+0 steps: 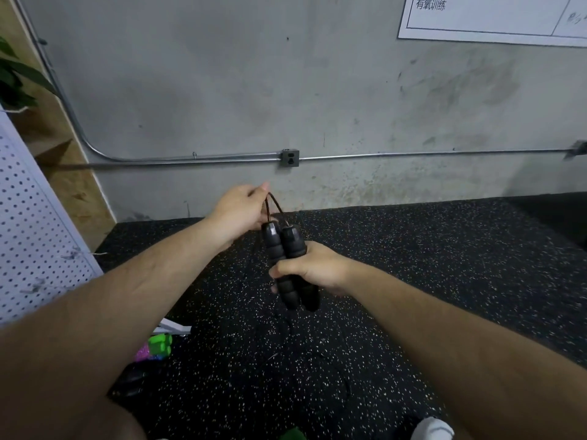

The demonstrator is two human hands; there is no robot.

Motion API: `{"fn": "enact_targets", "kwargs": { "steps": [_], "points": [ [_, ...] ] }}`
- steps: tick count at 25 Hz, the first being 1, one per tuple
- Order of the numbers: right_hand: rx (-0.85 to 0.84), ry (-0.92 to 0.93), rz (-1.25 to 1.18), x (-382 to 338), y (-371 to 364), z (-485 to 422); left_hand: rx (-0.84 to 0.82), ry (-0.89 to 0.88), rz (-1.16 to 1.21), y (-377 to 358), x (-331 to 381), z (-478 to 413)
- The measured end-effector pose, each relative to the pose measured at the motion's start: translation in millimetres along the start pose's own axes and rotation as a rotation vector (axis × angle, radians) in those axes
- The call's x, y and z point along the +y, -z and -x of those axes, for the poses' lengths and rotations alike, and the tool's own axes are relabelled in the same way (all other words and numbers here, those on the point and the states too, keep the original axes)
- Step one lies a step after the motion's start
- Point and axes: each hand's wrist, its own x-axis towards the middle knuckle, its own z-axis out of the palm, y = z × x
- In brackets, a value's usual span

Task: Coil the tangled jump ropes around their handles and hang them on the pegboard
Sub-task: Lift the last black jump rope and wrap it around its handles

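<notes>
My right hand (309,265) grips two black foam jump-rope handles (287,265) side by side, held upright at the centre of the view. Just above their tops, my left hand (239,211) pinches the thin dark cord (273,205), which arches out of the handle tops. The rest of the cord trails down to the floor below the handles and is hard to make out against the dark mat. A white pegboard (28,236) leans at the far left, an arm's length from both hands.
Green jump-rope handles with a pink cord (157,346) lie on the speckled black rubber floor (413,281) near the pegboard's foot. A grey concrete wall carries a metal conduit and outlet box (290,158). A white shoe (432,428) shows at the bottom.
</notes>
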Motion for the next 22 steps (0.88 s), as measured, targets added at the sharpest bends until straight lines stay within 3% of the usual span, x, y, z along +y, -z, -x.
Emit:
{"fn": "enact_targets", "kwargs": {
  "steps": [2,3,6,8,11,15,19,22],
  "points": [
    [0.018,-0.059,0.049,-8.9,7.4,-1.5,0.135,-0.275,-0.663,13.1,-11.4,1.5],
    [0.018,-0.102,0.092,-11.8,11.4,-2.4,0.121,-0.433,-0.824,16.9,-14.7,4.8],
    [-0.048,-0.199,0.211,-16.2,15.6,-2.4,-0.273,-0.743,-1.002,18.3,-19.3,13.5],
    [-0.097,-0.152,0.237,-20.7,13.6,-2.4,-0.397,-0.846,-1.119,9.2,-25.8,15.1],
    [-0.010,-0.097,0.385,-25.7,14.2,-3.0,-0.324,-0.827,-1.110,2.5,-32.1,11.2],
    [0.445,0.033,1.079,-19.9,26.5,3.7,-0.140,-0.567,-1.046,6.1,-37.2,4.8],
    [0.463,0.152,0.823,-11.3,25.4,4.7,-0.114,-0.451,-0.993,3.9,-40.6,4.0],
    [0.464,0.172,0.853,-11.7,20.0,3.2,-0.121,-0.437,-1.007,6.0,-39.5,4.4]
  ]
}}
